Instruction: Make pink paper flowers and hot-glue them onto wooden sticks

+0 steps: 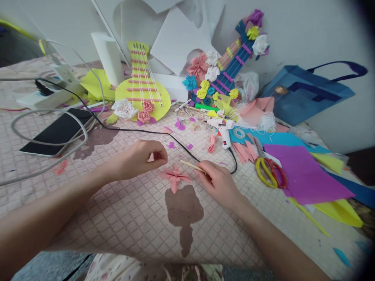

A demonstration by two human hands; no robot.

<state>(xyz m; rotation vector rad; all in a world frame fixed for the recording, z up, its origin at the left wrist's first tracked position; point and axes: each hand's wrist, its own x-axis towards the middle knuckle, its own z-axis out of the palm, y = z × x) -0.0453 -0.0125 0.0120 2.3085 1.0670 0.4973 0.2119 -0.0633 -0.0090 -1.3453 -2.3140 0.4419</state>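
Note:
My right hand [218, 180] is closed round a thin wooden stick [191, 165] that points left over the table. Just below the stick's tip lies a pink paper flower [175, 177] with several narrow folded petals, flat on the quilted cover. My left hand [146, 158] hovers to the upper left of the flower, thumb and fingers curled into a pinch. Whatever its fingertips hold, if anything, cannot be made out. A white glue gun [224, 130] stands beyond my right hand, its black cord running off behind it. Near it lies a small pink gathered paper piece [211, 144].
A yellow paper guitar [146, 97] and a blue one [231, 74] lean at the back. Scissors [271, 171] and a purple sheet [310, 171] lie right. A black cable [140, 130] crosses behind my hands; a tablet-like device [58, 132] lies left. A blue bag [301, 93] stands far right.

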